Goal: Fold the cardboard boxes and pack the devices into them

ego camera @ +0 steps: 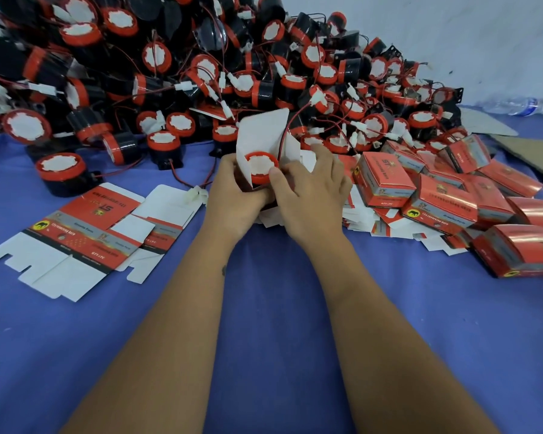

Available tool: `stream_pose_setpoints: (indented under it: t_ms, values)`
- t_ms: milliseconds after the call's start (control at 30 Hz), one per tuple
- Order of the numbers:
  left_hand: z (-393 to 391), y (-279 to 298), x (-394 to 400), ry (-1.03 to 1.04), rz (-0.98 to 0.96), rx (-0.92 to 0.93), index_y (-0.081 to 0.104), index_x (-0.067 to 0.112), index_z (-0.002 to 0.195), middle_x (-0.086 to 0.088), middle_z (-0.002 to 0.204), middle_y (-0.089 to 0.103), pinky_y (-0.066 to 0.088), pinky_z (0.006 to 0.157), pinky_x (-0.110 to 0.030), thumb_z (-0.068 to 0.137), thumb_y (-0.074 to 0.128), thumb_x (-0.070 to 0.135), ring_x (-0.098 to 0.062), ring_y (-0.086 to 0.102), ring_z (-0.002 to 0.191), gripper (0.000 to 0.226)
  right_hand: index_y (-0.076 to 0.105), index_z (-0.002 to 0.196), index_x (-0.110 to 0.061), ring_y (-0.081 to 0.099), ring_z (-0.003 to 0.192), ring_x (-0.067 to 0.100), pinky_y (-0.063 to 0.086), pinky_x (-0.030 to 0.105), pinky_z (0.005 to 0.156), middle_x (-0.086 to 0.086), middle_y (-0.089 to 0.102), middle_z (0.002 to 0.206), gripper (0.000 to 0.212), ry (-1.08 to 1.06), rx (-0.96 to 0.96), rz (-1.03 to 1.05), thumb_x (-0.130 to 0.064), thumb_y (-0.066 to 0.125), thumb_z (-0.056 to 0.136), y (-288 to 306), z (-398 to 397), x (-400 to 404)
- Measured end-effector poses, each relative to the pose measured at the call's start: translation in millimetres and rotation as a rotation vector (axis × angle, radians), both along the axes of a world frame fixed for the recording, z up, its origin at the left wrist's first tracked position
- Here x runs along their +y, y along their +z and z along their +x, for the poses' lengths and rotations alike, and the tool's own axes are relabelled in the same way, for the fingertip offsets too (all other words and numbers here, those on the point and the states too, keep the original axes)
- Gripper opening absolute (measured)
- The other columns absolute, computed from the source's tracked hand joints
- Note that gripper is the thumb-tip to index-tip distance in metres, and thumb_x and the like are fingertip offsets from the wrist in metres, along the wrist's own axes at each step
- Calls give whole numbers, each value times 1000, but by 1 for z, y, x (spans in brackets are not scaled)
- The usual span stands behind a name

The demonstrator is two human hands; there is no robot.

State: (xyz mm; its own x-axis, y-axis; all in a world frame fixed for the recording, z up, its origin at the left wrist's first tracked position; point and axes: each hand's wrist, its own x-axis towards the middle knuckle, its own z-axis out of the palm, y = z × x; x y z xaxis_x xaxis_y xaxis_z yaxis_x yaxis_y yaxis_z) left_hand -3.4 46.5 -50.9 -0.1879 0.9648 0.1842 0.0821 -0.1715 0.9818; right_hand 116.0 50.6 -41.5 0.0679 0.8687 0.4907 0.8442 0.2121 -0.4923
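Observation:
In the middle of the head view a half-folded cardboard box (264,133) stands with its white flaps up. A red-capped black device (261,166) sits in its open mouth, its red wire running up and back over the flap. My left hand (232,195) grips the box from the left side. My right hand (311,195) holds the box from the right, thumb pressed against the device's red rim.
A big heap of devices (201,73) with wires and white plugs fills the back. Flat unfolded boxes (85,230) lie at left on the blue cloth (270,292). Packed red boxes (445,198) pile up at right. A plastic bottle (521,106) lies far right.

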Motion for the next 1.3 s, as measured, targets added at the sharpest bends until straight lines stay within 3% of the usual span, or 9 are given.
stream_pose_setpoints:
  t_ms: [100,233,333,500,633,733,933,1100,1300]
  values:
    - [-3,5,-2,14,-2,-173,56,28,119,10,107,69,55,78,-23,74,69,13,-4,65,99,49,58,113,-17,41,123,17,36,37,103,3,47,133,23,170,302,191,-28,55,94,8,-3,-7]
    - [-7,11,-6,-25,-10,-287,60,24,117,-5,122,67,54,93,-42,61,52,13,-27,63,113,58,48,116,-27,55,100,-6,48,13,79,-9,56,119,32,341,1017,42,-28,55,85,18,-11,-12]
    - [-6,13,-9,-40,-21,-309,63,26,112,-7,124,66,53,93,-41,63,49,17,-28,62,115,52,34,144,-29,55,117,6,47,23,90,-3,51,140,62,307,1253,-144,-33,58,87,19,-4,-4]
    - [-2,12,-8,-66,-24,-188,64,36,109,12,110,69,55,79,-22,81,61,32,-5,66,101,28,41,140,-18,64,107,13,51,29,88,9,64,128,67,261,1399,-108,-27,68,79,23,13,3]
    - [-1,6,-3,68,-15,-77,59,32,114,20,99,65,46,60,-5,85,72,25,12,62,81,33,67,102,-22,57,74,2,47,19,69,-7,67,83,13,228,1213,90,-15,60,94,26,13,0]
    - [-2,5,-2,114,-1,-41,64,27,111,18,94,67,47,59,-5,84,73,21,15,61,73,28,66,94,-21,44,59,3,43,18,60,-13,49,62,22,233,1053,206,-1,56,92,27,10,-5]
    - [-4,5,-1,80,33,66,69,32,106,9,100,73,55,71,-20,81,78,28,-1,68,87,27,71,90,-11,62,86,13,44,19,83,12,66,82,30,522,936,59,-17,42,84,32,1,-16]
    - [-4,4,-4,74,43,44,69,31,109,16,93,74,51,63,-10,79,80,25,3,68,84,33,72,90,-22,60,99,16,41,9,83,-1,70,86,12,320,610,112,-16,62,92,22,-9,-12]
    - [-1,4,-3,113,57,4,67,25,119,12,101,72,47,62,-6,81,73,16,7,65,85,40,63,116,-22,54,108,15,31,28,106,-10,65,95,30,212,316,203,-15,66,87,10,-5,-5]
